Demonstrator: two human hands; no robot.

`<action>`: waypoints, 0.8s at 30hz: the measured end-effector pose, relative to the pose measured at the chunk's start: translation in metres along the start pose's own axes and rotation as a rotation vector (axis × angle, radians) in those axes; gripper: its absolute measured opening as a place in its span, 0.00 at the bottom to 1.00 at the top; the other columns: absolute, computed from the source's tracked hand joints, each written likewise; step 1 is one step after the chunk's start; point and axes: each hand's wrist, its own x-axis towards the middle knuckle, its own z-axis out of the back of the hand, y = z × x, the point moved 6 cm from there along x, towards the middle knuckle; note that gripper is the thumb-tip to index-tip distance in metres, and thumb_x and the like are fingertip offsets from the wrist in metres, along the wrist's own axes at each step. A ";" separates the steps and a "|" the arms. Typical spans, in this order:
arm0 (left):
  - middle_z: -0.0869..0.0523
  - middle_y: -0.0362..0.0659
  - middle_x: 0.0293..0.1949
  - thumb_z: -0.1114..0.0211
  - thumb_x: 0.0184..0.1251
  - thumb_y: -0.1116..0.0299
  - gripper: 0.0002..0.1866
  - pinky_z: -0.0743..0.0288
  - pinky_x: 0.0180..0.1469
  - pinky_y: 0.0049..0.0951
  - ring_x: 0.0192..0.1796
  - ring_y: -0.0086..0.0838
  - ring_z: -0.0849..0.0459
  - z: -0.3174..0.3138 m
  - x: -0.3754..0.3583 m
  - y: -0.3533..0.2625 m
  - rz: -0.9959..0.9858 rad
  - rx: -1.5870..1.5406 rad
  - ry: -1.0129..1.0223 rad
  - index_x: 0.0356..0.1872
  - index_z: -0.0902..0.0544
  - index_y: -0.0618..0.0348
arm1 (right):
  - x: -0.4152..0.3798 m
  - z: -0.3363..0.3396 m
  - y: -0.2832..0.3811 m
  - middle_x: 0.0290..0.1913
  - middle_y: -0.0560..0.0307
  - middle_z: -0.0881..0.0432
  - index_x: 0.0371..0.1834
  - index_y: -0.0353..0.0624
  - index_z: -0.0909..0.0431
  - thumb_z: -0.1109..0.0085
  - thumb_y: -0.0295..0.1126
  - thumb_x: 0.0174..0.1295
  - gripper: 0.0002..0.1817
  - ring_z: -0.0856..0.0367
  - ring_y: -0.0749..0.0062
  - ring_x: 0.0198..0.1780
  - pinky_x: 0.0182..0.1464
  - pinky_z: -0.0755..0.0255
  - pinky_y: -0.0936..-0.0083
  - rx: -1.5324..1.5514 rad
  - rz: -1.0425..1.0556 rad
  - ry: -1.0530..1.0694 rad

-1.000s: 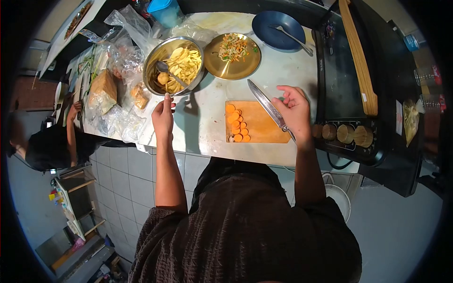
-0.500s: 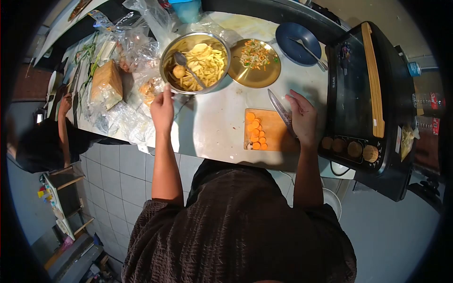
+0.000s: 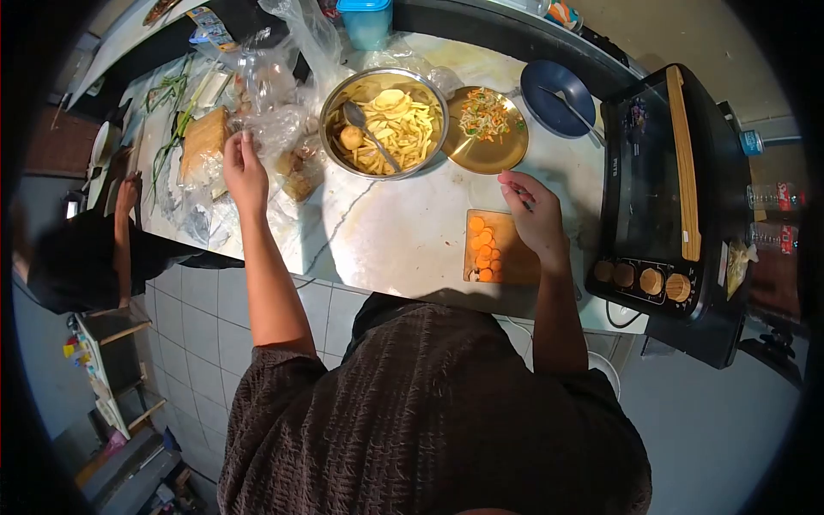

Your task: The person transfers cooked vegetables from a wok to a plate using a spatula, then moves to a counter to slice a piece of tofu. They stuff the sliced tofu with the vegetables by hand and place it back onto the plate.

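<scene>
My left hand [image 3: 245, 176] is raised over the clear plastic bags [image 3: 273, 129], beside a wrapped tan block [image 3: 204, 146]. Its thumb and fingertips are slightly apart, and nothing shows clearly between them. My right hand [image 3: 539, 221] hovers over the right side of a wooden cutting board [image 3: 511, 249], fingers curved and parted from the thumb. Sliced orange carrots [image 3: 485, 245] lie on the board's left part. A steel bowl [image 3: 441, 129] of cut, pale yellow potatoes [image 3: 399, 129] holds a spoon [image 3: 378, 144]. Shredded vegetables [image 3: 487, 116] sit on a gold plate [image 3: 489, 163].
A dark blue bowl [image 3: 541, 81] with cutlery stands behind the plate. At the right is a black oven [image 3: 648, 172]. A blue-lidded container [image 3: 367, 26] stands at the back. Another person's hand [image 3: 127, 196] shows at the far left, near green stalks [image 3: 163, 137].
My left hand has moved left, from the steel bowl's rim to the plastic bags. The knife seen by my right hand is no longer visible. The view has shifted slightly.
</scene>
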 end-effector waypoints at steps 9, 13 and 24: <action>0.21 0.33 0.34 0.43 0.71 0.59 0.13 0.38 0.33 0.15 0.33 0.11 0.30 0.008 -0.003 -0.041 0.062 -0.197 0.013 0.43 0.21 0.58 | 0.003 -0.001 -0.003 0.41 0.53 0.15 0.47 0.37 0.21 0.42 0.28 0.62 0.11 0.17 0.75 0.42 0.45 0.26 0.78 0.115 0.124 0.068; 0.23 0.35 0.21 0.38 0.66 0.59 0.16 0.36 0.29 0.20 0.25 0.16 0.30 0.013 0.002 -0.029 0.102 0.294 -0.020 0.33 0.17 0.65 | -0.003 0.005 -0.014 0.41 0.53 0.15 0.47 0.36 0.21 0.42 0.28 0.62 0.12 0.17 0.74 0.42 0.45 0.26 0.78 0.146 0.125 0.070; 0.16 0.55 0.42 0.42 0.61 0.68 0.16 0.24 0.44 0.39 0.43 0.45 0.17 -0.005 0.015 0.050 -0.284 0.827 -0.148 0.50 0.21 0.58 | -0.019 0.015 -0.042 0.42 0.55 0.16 0.50 0.36 0.23 0.43 0.29 0.63 0.13 0.20 0.78 0.41 0.46 0.27 0.80 0.107 -0.033 0.086</action>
